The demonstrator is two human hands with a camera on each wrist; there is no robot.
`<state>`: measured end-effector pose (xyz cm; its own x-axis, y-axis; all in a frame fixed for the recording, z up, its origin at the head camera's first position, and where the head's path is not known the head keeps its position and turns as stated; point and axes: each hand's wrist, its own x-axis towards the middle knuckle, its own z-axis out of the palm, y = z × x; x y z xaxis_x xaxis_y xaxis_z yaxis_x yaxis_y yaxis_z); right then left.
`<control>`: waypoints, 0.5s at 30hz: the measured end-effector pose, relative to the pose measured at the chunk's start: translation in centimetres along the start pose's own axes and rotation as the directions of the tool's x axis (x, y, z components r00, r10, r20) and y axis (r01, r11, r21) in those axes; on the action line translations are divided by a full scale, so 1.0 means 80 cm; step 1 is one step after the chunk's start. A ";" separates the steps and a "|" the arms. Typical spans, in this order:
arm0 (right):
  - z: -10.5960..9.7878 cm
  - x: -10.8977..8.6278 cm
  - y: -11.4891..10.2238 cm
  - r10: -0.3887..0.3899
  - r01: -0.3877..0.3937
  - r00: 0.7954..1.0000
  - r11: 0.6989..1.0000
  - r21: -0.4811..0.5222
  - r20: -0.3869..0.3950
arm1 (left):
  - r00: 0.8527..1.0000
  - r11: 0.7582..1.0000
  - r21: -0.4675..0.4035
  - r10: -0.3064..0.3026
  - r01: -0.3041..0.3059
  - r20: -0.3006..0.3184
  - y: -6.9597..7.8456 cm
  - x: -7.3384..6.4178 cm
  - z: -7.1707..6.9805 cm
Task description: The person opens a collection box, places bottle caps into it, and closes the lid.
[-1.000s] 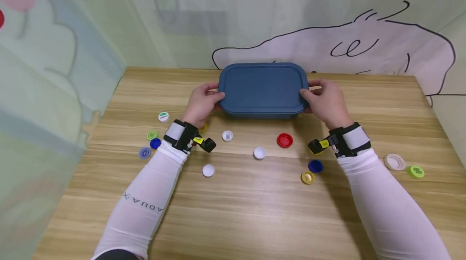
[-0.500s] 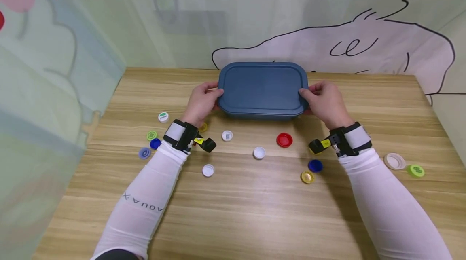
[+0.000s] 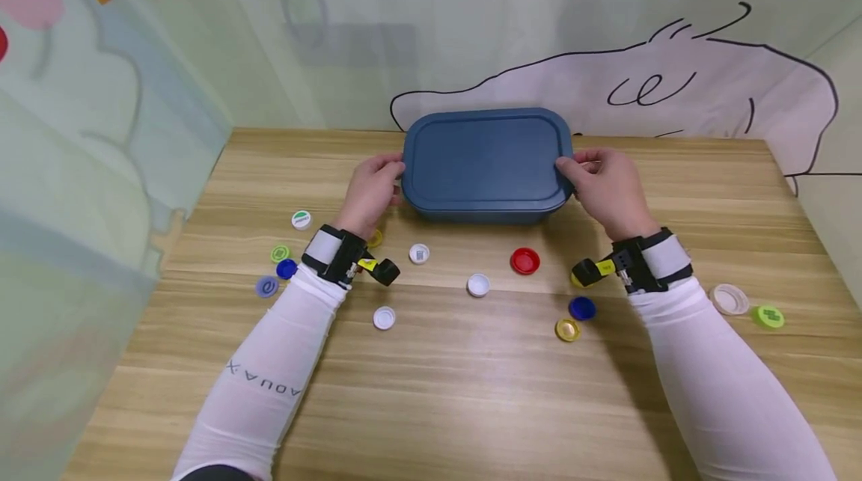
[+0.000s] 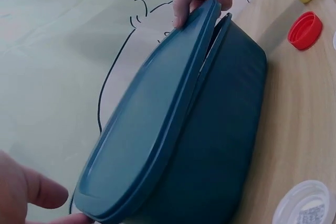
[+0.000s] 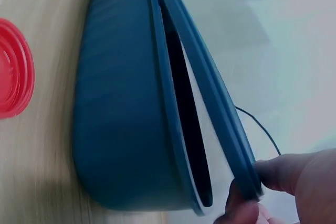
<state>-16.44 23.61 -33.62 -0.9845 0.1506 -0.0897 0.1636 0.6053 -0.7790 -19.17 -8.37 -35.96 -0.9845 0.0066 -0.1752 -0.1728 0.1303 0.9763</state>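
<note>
A dark blue box with rounded corners stands on the wooden table near its back edge. Its matching lid sits tilted on top, raised at the right end, so a dark gap shows along the rim in the right wrist view. My right hand pinches that raised end between thumb and fingers. At the lower left end, my left hand touches the lid's edge with a finger, while its thumb stands apart from the lid. The box's inside is mostly hidden.
Bottle caps lie scattered on the table: a red cap, a white cap, a blue cap, a gold cap and several others. A printed curtain hangs right behind the box.
The lid's right end has risen off the box with my right hand, opening a gap. My left thumb has come off the lid's top. The caps have not moved.
</note>
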 end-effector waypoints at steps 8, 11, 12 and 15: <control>-0.016 0.002 -0.004 -0.060 0.055 0.998 0.968 0.245 0.013 | 0.992 0.991 0.052 0.127 -0.127 -0.009 0.021 -0.009 0.005; -0.027 0.002 -0.003 -0.068 0.049 0.997 0.914 0.402 0.033 | 0.981 0.978 0.075 0.194 -0.195 0.025 0.030 -0.014 0.011; -0.032 0.002 -0.002 -0.066 0.043 0.997 0.894 0.447 0.035 | 0.976 0.973 0.080 0.212 -0.215 0.042 0.033 -0.015 0.013; -0.048 0.002 0.005 -0.054 0.030 0.998 0.835 0.550 0.028 | 0.963 0.962 0.090 0.248 -0.258 0.103 0.039 -0.019 0.018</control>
<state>-16.32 26.86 -31.56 -0.9933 0.0958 -0.0647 0.0724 0.0797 -0.9942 -18.18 -6.55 -32.84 -0.9882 0.1404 0.0606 0.0899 0.2131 0.9729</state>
